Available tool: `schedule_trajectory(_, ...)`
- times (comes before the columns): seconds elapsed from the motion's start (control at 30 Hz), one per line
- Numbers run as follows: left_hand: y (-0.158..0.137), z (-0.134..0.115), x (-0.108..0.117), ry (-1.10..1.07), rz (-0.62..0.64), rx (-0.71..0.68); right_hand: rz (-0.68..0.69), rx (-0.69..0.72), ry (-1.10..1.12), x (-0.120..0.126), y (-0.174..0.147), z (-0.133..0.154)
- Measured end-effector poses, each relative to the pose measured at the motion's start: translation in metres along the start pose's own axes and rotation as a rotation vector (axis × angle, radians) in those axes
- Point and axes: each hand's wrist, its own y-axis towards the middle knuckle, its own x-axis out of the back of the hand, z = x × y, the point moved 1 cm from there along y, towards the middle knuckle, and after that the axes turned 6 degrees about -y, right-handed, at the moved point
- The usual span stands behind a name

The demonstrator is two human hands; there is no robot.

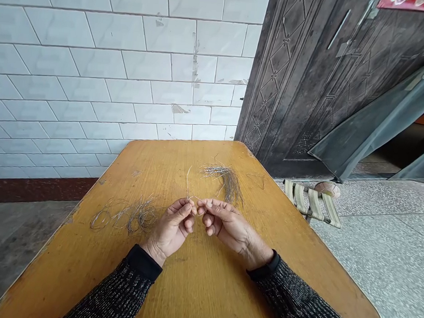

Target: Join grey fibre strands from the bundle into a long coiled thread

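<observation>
Both of my hands pinch one thin wire [188, 179] above the middle of the table. My left hand [173, 225] grips it between thumb and forefinger, and one end sticks up above those fingers. My right hand [229, 225] pinches the same wire close by, where it bends into a small loop between the two hands. Left of my left hand lies a pile of wires bent into rings [138, 217]. Beyond my right hand is a bundle of loose, bent wires [228, 179]. The exact shape inside my fingertips is hidden.
The wooden table [195, 293] has rounded corners and stands against a white tiled wall [95, 63]. A single bent wire [257, 180] lies near its right edge. To the right are a dark patterned door [297, 78], a strap-seat folding stool [314, 203] and a hanging curtain [382, 108].
</observation>
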Motion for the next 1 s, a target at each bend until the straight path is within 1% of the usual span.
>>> schedule_trajectory(0.17,-0.0008,-0.0001,-0.0023,-0.009,-0.004,0.007,0.008,-0.006,-0.004,-0.0021,-0.0009,-0.001)
schedule_trajectory(0.33,-0.0013,0.0006,-0.0033,0.01,0.024,0.024,-0.092,0.046,0.0,-0.0048,-0.0013,-0.0015)
schedule_trajectory(0.5,-0.0003,0.0031,-0.0013,0.011,0.017,0.039,-0.153,0.068,0.024,-0.006,-0.0016,-0.0015)
schedule_trajectory(0.6,0.0003,0.0046,-0.0004,0.004,0.011,0.031,-0.155,0.057,0.032,-0.0054,-0.0015,-0.0009)
schedule_trajectory(0.73,0.0003,0.0059,0.0001,-0.024,0.01,0.034,-0.112,0.044,0.015,-0.0052,-0.0012,-0.0002)
schedule_trajectory(0.83,0.0,0.0061,0.0005,-0.043,0.015,0.052,-0.111,0.073,-0.006,-0.0051,-0.0005,-0.0011)
schedule_trajectory(0.93,0.0002,0.004,0.0008,-0.021,0.013,0.043,-0.125,0.097,-0.093,-0.0029,0.0004,-0.0012)
schedule_trajectory(1.0,0.0006,0.0014,0.0012,0.038,-0.001,0.023,-0.169,0.132,-0.292,0.001,0.0008,0.0011)
